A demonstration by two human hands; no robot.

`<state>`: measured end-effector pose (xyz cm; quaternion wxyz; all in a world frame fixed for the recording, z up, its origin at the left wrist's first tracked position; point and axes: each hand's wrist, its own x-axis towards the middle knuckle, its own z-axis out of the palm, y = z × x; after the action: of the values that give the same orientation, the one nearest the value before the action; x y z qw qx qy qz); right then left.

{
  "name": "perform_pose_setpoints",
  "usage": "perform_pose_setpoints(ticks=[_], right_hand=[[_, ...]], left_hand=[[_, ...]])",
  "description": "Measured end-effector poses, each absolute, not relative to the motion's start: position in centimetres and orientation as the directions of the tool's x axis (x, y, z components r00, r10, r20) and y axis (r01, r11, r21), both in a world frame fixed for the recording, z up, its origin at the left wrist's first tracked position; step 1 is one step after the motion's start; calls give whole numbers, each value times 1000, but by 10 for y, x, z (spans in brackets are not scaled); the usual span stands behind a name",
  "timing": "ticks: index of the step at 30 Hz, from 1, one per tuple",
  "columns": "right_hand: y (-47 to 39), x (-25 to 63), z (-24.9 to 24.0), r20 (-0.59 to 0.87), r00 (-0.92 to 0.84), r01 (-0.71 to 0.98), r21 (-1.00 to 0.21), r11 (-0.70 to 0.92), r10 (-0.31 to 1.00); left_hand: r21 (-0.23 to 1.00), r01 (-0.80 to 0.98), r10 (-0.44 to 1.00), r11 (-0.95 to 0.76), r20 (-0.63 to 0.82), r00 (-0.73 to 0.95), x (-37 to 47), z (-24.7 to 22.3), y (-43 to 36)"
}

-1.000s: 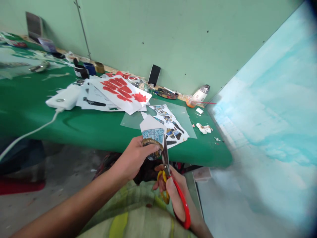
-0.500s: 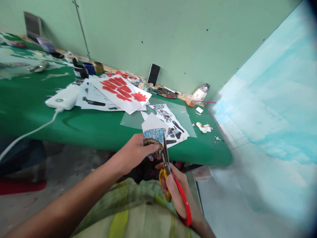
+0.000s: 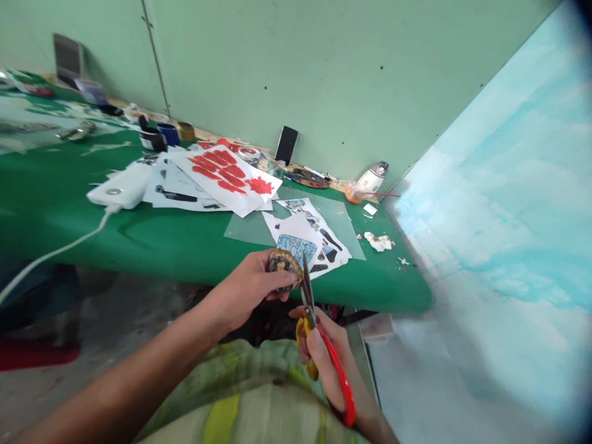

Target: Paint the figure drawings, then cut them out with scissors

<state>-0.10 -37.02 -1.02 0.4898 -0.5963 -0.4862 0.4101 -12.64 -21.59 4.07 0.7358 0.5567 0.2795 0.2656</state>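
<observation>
My left hand is closed on a piece of paper painted with a blue cracked pattern and, at its lower end, a brown and gold rounded shape. White margin still surrounds the blue part at the top. Scissors with one red and one yellow handle are in my right hand, fingers through the loops. Their blades point up along the right edge of the painted paper, narrowly apart. Behind it, on the table, lies a white sheet with several painted shapes, partly covered by the held piece.
On the green table lie a sheet with red painted shapes, a white power bank with a cable, and a crumpled tissue. Along the wall stand paint jars, a phone, a palette and a white bottle.
The painted paper has tilted and turned in my left hand, its blue part now leaning further right. The scissors stay by its right edge, and the view has shifted slightly.
</observation>
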Motion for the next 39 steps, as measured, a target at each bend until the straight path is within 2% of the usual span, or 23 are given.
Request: perform_pose_setpoints(ticks=[12,24,39], right_hand=[[-366,-3,-17,-10,195,34,-999,-17,981],[-369,-1,-14,-23,197,131,-990,-49,980],[-369,-3,-13,-26,197,134,-989,-53,980]], left_hand=[[960,-126,684,249,-82,725,-127,35,-217],[951,-134,669,279,-92,737,-129,35,-218],[952,-118,675,282,-110,730,-129,34,-217]])
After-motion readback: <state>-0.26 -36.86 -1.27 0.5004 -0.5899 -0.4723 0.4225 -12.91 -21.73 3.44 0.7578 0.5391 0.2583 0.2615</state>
